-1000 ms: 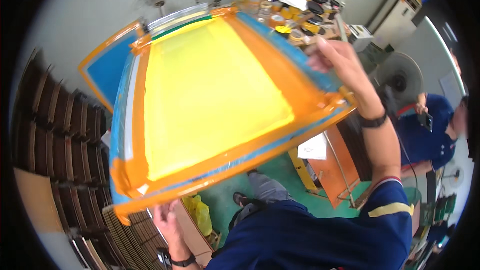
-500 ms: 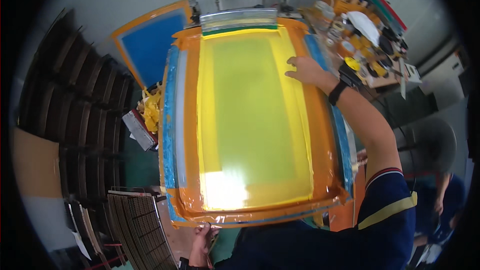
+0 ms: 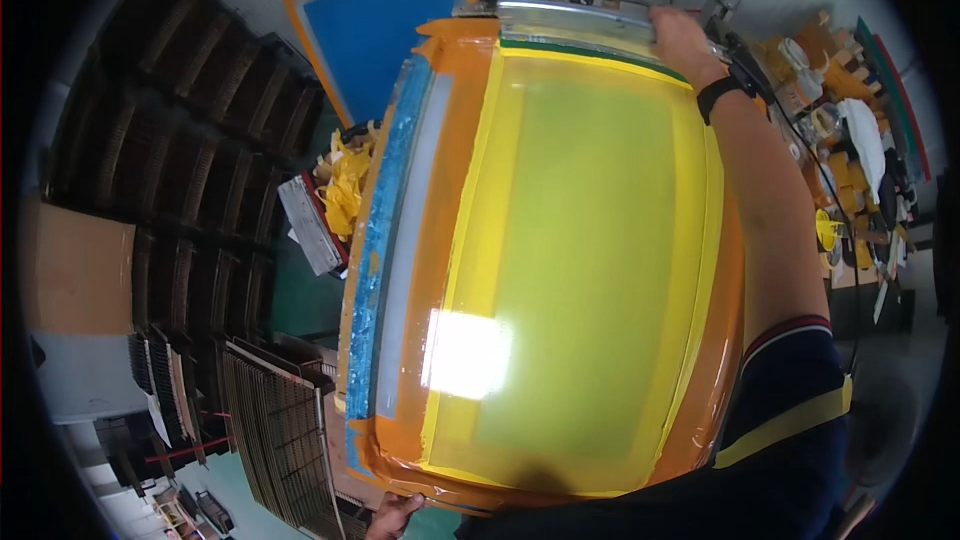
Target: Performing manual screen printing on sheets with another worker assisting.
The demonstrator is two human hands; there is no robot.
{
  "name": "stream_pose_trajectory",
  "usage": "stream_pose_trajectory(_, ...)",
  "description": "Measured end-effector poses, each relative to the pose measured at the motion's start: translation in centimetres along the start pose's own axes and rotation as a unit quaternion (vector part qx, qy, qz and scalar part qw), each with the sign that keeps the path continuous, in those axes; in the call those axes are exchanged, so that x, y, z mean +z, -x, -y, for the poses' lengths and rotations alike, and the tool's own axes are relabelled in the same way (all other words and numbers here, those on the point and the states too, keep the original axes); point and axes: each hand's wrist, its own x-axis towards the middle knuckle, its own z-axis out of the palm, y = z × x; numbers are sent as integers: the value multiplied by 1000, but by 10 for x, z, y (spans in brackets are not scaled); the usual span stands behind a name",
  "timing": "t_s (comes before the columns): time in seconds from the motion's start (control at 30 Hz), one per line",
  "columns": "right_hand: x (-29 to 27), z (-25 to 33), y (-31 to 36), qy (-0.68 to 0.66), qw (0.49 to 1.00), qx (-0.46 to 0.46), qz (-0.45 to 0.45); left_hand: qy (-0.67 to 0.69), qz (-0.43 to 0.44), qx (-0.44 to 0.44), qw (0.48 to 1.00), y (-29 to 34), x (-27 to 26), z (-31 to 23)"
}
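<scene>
A large printing screen (image 3: 600, 240) spans the middle of the view, its mesh a translucent yellow-green. Bright yellow ink (image 3: 473, 270) streaks its sides, and orange tape (image 3: 428, 240) and blue tape (image 3: 378, 250) cover its margins. Across the far end lies a metal squeegee (image 3: 580, 25) with a green blade. At its right end my right hand (image 3: 687, 45) is closed over the bar, with the fingertips partly hidden. Down at the near left corner, my left hand (image 3: 396, 516) pinches the screen's edge, thumb on top; its other fingers are hidden underneath.
A blue screen with an orange border (image 3: 385, 30) leans at the back wall. Dark racks (image 3: 180, 150) fill the left side, with a stack of wire trays (image 3: 285, 430) nearer. A cluttered bench (image 3: 850, 170) stands at right. Yellow crumpled material (image 3: 345, 185) sits beside the screen's left edge.
My right hand has gone from above the screen's right side to the squeegee's right end and closed on it. My left hand stays at the near edge. The whole view has shifted and tilted.
</scene>
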Motion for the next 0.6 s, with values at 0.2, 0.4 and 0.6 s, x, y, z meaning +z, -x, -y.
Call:
stream_pose_trajectory(0.2, 34, 36, 40, -17, 997, -56, 42, 22, -9, 1, 1000, 0, -15, 12)
stream_pose_trajectory(0.4, 3, -28, 29, -21, 998, 2, 63, 33, 53, 26, 998, -23, -45, 37)
stream_pose_trajectory(0.6, -24, 31, 89, -120, 984, -9, 128, 176, 67, 42, 981, -11, -24, 43)
